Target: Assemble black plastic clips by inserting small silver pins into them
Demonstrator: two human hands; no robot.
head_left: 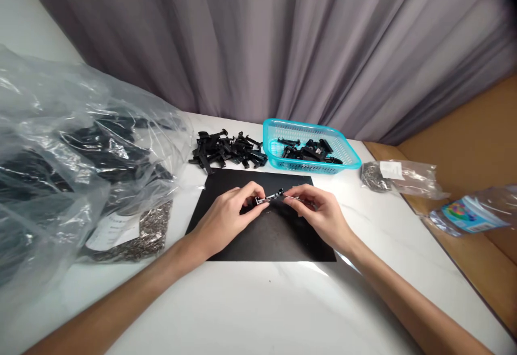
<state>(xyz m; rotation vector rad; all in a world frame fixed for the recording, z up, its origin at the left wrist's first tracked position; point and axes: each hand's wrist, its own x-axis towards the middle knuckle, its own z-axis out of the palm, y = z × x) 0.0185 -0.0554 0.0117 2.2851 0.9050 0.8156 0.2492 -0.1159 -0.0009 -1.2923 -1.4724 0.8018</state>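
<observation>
Over the black mat [258, 242], my left hand [230, 212] pinches one end of a small black plastic part [271, 196] with light or shiny stretches along it. My right hand [317, 209] is closed at the part's other end, thumb and forefinger pressed together. A thin metallic piece seems to lie between those right fingers, too small to make out. Behind the mat, a heap of black plastic parts [226, 150] lies on the table. Similar black parts [311, 151] sit in a turquoise basket [351, 157] to its right.
Large clear plastic bags [92, 145] with black contents fill the left side. Before them is a labelled bag of small metal pieces [155, 225]. On the right are another such bag [375, 176] and a plastic bottle [472, 214] on its side. A grey curtain [242, 42] hangs behind.
</observation>
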